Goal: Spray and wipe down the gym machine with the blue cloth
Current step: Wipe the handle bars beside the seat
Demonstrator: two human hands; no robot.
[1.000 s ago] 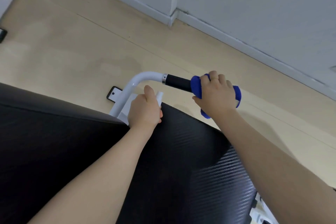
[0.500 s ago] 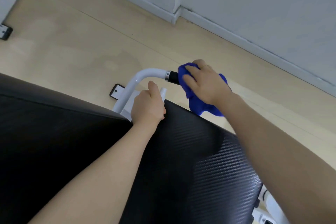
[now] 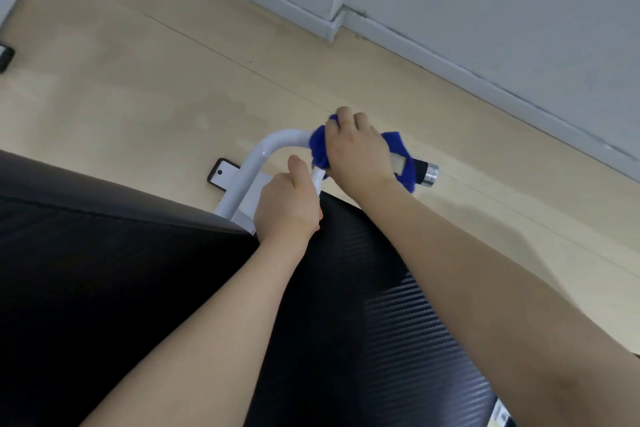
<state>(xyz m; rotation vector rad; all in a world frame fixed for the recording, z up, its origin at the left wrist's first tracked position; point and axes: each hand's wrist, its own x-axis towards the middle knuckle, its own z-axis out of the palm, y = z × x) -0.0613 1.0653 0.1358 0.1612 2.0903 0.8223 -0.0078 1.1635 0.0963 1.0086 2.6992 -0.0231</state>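
Right hand (image 3: 356, 152) gripping blue cloth (image 3: 398, 149) around handlebar (image 3: 273, 146), floor (image 3: 138, 80) beyond

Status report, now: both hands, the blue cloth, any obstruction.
Right hand grips blue cloth wrapped round the handlebar. Left hand holds a white object, mostly hidden. No obstruction seen.

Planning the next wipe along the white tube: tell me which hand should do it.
Right. The right hand already grips the blue cloth wrapped around the handle, next to the white tube. The left hand holds a white object, probably the spray bottle.
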